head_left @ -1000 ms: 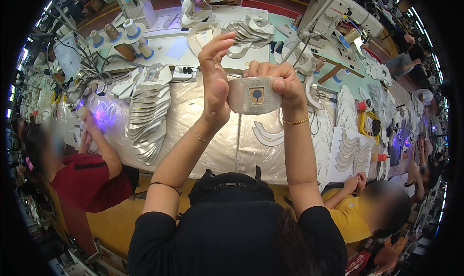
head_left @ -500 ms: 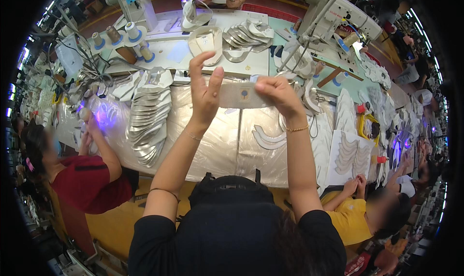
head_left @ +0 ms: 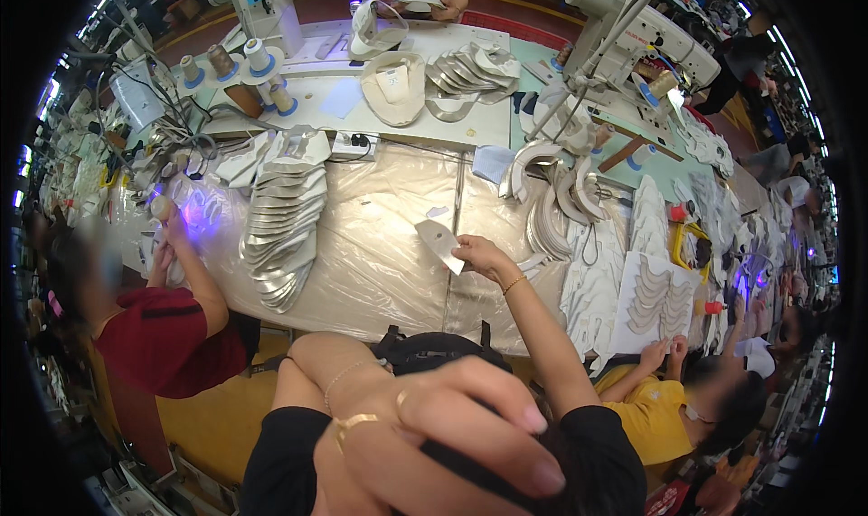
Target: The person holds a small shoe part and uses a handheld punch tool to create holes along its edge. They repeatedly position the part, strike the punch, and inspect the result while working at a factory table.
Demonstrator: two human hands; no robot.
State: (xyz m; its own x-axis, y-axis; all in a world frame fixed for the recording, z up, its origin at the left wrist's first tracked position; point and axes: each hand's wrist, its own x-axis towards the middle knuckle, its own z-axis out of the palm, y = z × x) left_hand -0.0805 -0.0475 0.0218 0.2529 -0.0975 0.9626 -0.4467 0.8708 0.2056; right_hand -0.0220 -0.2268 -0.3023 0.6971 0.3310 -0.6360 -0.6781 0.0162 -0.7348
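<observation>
My right hand (head_left: 484, 257) pinches a small, pale grey flat strip (head_left: 439, 245) by its right end, over the plastic-covered table (head_left: 380, 218). The strip hangs tilted and a small dark mark shows on it. Raised close to the camera, my left hand (head_left: 429, 415) looks very large, its fingers loosely bent and apart. I see nothing in it. A small pale scrap (head_left: 438, 211) lies on the table just beyond the strip. Right of my right hand are stacked curved grey pieces (head_left: 545, 218).
A tall overlapping stack of silvery-white pieces (head_left: 287, 222) stands left. Thread cones (head_left: 259, 57) and sewing machines (head_left: 633, 42) line the far side. A blue folded cloth (head_left: 492, 162) lies beyond my right hand. Co-workers in red (head_left: 172, 344) and yellow (head_left: 653, 406) sit on either side.
Half a second ago both hands were raised over the table's far part with the strip stretched beside them. My right hand has lowered it nearer; my left hand has come back up close to the camera.
</observation>
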